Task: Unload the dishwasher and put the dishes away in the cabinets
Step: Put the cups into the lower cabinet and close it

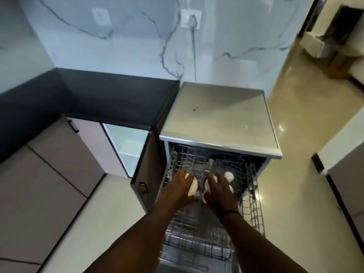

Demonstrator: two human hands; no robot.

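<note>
Over the pulled-out upper rack [199, 229] of thin grey wire, my left hand [180, 189] curls round a smooth, rounded white cup [192, 187] and my right hand [220, 191] lies over another [207, 184], its grip hidden from me. Glazed ware may be wet, so I reckon lifting both at once could let one slip or knock a wire prong. Another white cup [229, 176] sits farther back in the rack, under the dishwasher's flat, dull metal top [218, 115].

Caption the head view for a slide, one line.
Both hands reach into the pulled-out upper rack of the open dishwasher, left hand and right hand each on a white cup.
</note>
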